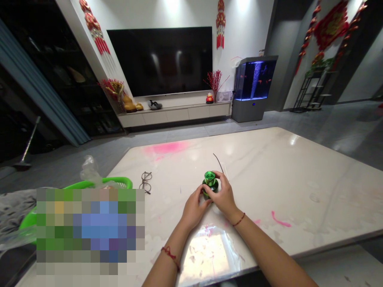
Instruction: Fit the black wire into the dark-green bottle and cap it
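Observation:
A shiny green metal cylindrical object (210, 180) with a dark base stands on the white marble table (269, 179), its lower part partly hidden by my fingers. My left hand (194, 207) closes around it from the lower left, and my right hand (223, 193) grips it from the right. A thin black wire (218, 162) rises just behind it.
Wire-rimmed glasses (145, 182) lie on the table to the left. Beyond them, a green basket (113, 182) and a clear plastic bag (89, 171) sit at the table's left side, partly behind a pixelated patch (89, 231). Pink stains (166, 148) mark the marble.

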Action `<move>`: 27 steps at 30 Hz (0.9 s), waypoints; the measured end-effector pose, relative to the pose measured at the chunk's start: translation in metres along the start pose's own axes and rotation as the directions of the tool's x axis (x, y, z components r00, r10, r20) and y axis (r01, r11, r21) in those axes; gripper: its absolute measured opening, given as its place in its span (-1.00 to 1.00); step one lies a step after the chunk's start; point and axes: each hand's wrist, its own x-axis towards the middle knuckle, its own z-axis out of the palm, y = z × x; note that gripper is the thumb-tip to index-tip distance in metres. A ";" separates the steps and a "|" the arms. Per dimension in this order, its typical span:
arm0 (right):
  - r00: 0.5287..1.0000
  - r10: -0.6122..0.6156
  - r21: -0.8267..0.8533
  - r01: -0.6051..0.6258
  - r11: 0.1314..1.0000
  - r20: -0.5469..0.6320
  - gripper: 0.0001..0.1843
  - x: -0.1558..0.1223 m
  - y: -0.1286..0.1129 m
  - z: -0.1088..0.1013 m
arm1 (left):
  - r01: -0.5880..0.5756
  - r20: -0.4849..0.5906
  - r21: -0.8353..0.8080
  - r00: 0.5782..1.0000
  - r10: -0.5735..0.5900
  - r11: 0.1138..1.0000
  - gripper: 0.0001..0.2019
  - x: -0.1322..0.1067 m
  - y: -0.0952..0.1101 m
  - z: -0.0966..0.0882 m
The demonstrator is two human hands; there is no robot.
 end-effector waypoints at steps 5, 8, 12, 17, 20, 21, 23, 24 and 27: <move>1.000 -0.003 -0.008 0.003 1.000 0.001 -0.54 0.001 0.002 0.001 | -0.010 -0.007 -0.016 1.000 0.010 1.000 -0.46 0.001 -0.001 0.000; 1.000 0.005 -0.014 -0.005 1.000 0.004 -0.50 0.001 0.005 0.001 | 0.004 -0.002 -0.002 1.000 -0.004 1.000 -0.45 0.001 -0.002 0.001; 0.999 0.040 0.004 -0.040 0.999 0.001 -0.43 0.001 0.008 0.002 | 0.005 0.005 0.017 1.000 -0.005 1.000 -0.43 0.001 -0.004 0.001; 0.999 0.035 0.016 -0.035 0.999 0.002 -0.44 0.001 0.009 0.002 | -0.013 0.014 0.027 1.000 0.013 1.000 -0.43 0.000 -0.005 0.002; 1.000 0.021 0.024 -0.021 0.999 -0.009 -0.44 0.001 0.009 0.002 | -0.012 0.015 0.030 1.000 0.011 0.999 -0.43 0.000 -0.004 0.001; 1.000 0.017 0.030 -0.017 0.999 -0.012 -0.44 0.001 0.009 0.002 | -0.011 0.015 0.030 1.000 0.011 0.999 -0.43 0.000 -0.004 0.001; 1.000 0.010 0.039 -0.010 0.999 -0.018 -0.45 0.001 0.008 0.001 | -0.013 0.017 0.028 1.000 0.012 1.000 -0.43 0.000 -0.004 0.001; 1.000 0.009 0.043 -0.008 0.999 -0.019 -0.45 0.001 0.008 0.001 | -0.015 0.017 0.026 1.000 0.014 1.000 -0.44 0.000 -0.004 0.001; 1.000 0.005 0.051 -0.005 0.999 -0.017 -0.46 0.001 0.008 -0.001 | -0.019 0.017 0.021 1.000 0.019 1.000 -0.44 0.000 -0.004 0.001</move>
